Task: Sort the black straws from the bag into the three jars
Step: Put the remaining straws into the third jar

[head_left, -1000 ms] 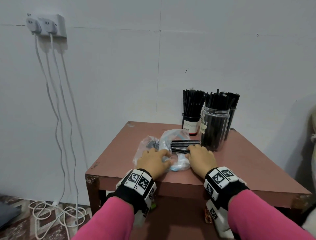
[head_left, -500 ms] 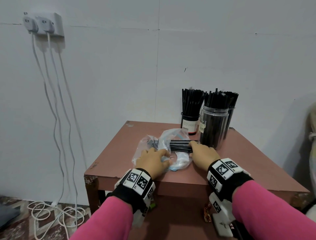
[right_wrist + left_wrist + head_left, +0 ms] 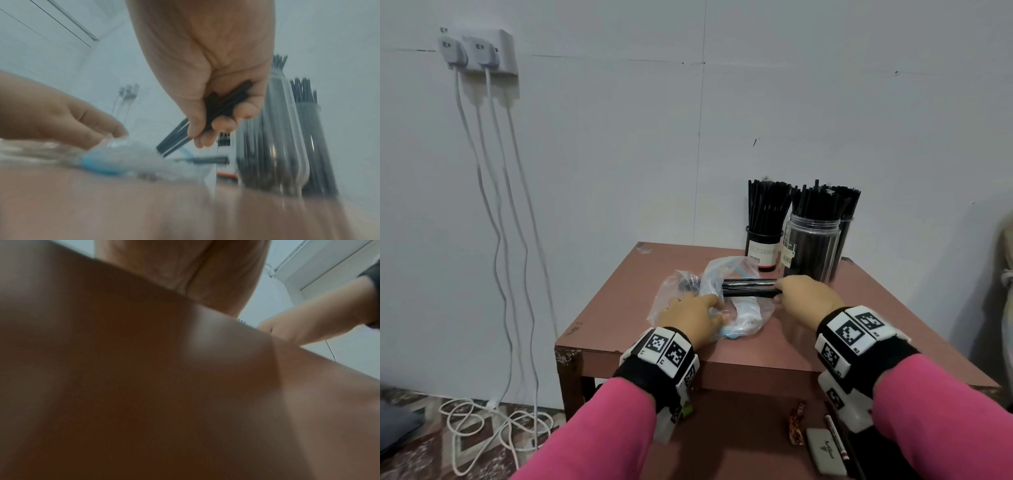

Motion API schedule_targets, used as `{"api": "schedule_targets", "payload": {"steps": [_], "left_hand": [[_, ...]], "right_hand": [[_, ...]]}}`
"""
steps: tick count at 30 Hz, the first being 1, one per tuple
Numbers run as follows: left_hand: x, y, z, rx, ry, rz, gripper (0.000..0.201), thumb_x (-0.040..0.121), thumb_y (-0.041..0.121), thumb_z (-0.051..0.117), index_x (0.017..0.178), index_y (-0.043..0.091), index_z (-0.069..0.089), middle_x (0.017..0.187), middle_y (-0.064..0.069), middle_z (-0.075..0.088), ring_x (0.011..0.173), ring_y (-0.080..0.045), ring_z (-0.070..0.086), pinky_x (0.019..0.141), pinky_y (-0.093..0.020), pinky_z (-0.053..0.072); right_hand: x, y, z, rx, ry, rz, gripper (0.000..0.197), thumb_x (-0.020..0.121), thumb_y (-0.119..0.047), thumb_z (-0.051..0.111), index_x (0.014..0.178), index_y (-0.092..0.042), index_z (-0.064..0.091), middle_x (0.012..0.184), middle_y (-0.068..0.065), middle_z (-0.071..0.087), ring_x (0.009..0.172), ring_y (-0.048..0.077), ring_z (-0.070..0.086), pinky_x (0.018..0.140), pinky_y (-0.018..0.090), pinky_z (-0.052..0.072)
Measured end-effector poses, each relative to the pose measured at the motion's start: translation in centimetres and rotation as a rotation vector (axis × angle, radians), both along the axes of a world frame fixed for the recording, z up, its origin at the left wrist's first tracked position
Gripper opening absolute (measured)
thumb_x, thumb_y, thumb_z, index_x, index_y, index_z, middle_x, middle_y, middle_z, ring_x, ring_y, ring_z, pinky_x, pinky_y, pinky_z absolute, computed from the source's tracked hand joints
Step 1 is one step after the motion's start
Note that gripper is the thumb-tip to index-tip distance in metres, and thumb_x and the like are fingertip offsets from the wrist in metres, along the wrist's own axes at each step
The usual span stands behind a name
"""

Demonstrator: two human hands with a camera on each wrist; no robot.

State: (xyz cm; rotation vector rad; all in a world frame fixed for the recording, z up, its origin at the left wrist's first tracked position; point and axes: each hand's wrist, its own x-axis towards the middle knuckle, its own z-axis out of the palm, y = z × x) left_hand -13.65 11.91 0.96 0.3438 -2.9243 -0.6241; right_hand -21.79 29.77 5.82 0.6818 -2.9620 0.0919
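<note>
So the right hand has its fingers curled around a small bundle of black straws, gripping one end while the other end still sits in the mouth of the clear plastic bag. The wrist view shows it best: straws clamped between thumb and fingers. The left hand lies on the bag with fingers fairly straight, pressing it to the brown desk. At the desk's back edge, just past the right hand, stand the jars: a clear jar packed with straws, a dark labelled jar to its left, and a third one mostly hidden behind. White cables hang down the wall.
</note>
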Motion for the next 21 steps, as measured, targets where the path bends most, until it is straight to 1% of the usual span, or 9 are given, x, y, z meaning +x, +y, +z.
{"api": "schedule_targets", "payload": {"steps": [4,7,8,10,12,15,17,19,21], "left_hand": [[-0.3,-0.1,0.7,0.013,0.011,-0.002,0.030,0.094,0.050,0.045,0.121,0.043,0.057,0.127,-0.001,0.060,0.115,-0.026,0.054,0.099,-0.043,0.044],[0.2,-0.3,2.1,0.066,0.076,-0.051,0.032,0.096,0.048,0.047,0.125,0.040,0.059,0.136,-0.001,0.055,0.120,-0.022,0.053,0.103,-0.036,0.041],[0.4,-0.4,2.8,0.060,0.108,-0.064,0.034,0.097,0.047,0.047,0.128,0.039,0.058,0.139,-0.003,0.053,0.123,-0.022,0.051,0.105,-0.037,0.039],[0.4,-0.7,4.2,0.048,0.165,-0.065,0.038,0.095,0.047,0.050,0.132,0.040,0.053,0.141,-0.006,0.049,0.126,-0.024,0.049,0.108,-0.043,0.038],[0.2,-1.0,5.7,0.055,0.171,-0.072,0.044,0.094,0.043,0.054,0.137,0.036,0.049,0.143,-0.004,0.048,0.129,-0.023,0.048,0.108,-0.043,0.038],[-0.4,-1.2,7.5,0.041,0.072,-0.095,0.050,0.093,0.034,0.060,0.141,0.028,0.045,0.146,0.001,0.046,0.131,-0.019,0.045,0.109,-0.037,0.037],[-0.9,-1.2,8.4,0.018,0.047,-0.119,0.052,0.092,0.030,0.062,0.141,0.027,0.045,0.146,0.001,0.045,0.131,-0.019,0.045,0.107,-0.034,0.038],[-1.3,-0.9,9.1,0.000,0.099,-0.164,0.053,0.092,0.028,0.063,0.141,0.027,0.045,0.147,0.000,0.043,0.131,-0.020,0.045,0.105,-0.033,0.038],[-1.7,-0.1,9.7,-0.011,0.205,-0.236,0.050,0.091,0.024,0.063,0.139,0.025,0.049,0.146,-0.001,0.043,0.130,-0.021,0.044,0.107,-0.033,0.037]], "right_hand": [[-0.1,1.2,2.6,0.052,0.041,-0.023,0.018,0.092,-0.019,0.051,0.103,-0.017,0.065,0.092,0.003,0.059,0.091,0.028,0.063,0.083,0.041,0.053],[-0.1,2.1,4.3,0.072,0.059,-0.049,0.017,0.093,-0.018,0.050,0.101,-0.017,0.065,0.094,0.005,0.062,0.090,0.028,0.061,0.076,0.036,0.049],[-0.1,2.4,4.8,0.079,0.063,-0.052,0.017,0.094,-0.018,0.049,0.101,-0.016,0.064,0.095,0.006,0.062,0.090,0.028,0.061,0.074,0.035,0.047],[-0.2,2.7,5.5,0.077,0.068,-0.049,0.017,0.094,-0.017,0.049,0.099,-0.015,0.065,0.094,0.007,0.063,0.089,0.028,0.061,0.071,0.034,0.044],[-0.3,2.7,5.9,0.065,0.074,-0.048,0.017,0.095,-0.018,0.050,0.101,-0.016,0.065,0.095,0.007,0.063,0.090,0.028,0.061,0.072,0.034,0.045],[-0.6,2.3,6.2,0.045,0.069,-0.046,0.018,0.094,-0.018,0.050,0.104,-0.015,0.065,0.097,0.006,0.062,0.091,0.028,0.061,0.076,0.035,0.048],[-0.7,1.9,6.2,0.036,0.061,-0.044,0.019,0.094,-0.017,0.051,0.105,-0.013,0.066,0.097,0.007,0.063,0.090,0.029,0.061,0.077,0.036,0.049],[-0.9,1.5,6.1,0.042,0.055,-0.044,0.020,0.093,-0.015,0.050,0.107,-0.012,0.065,0.100,0.009,0.063,0.091,0.030,0.061,0.076,0.036,0.048],[-0.9,1.1,6.1,0.063,0.062,-0.042,0.022,0.093,-0.013,0.048,0.108,-0.012,0.065,0.100,0.008,0.061,0.091,0.029,0.060,0.076,0.036,0.047]]}}
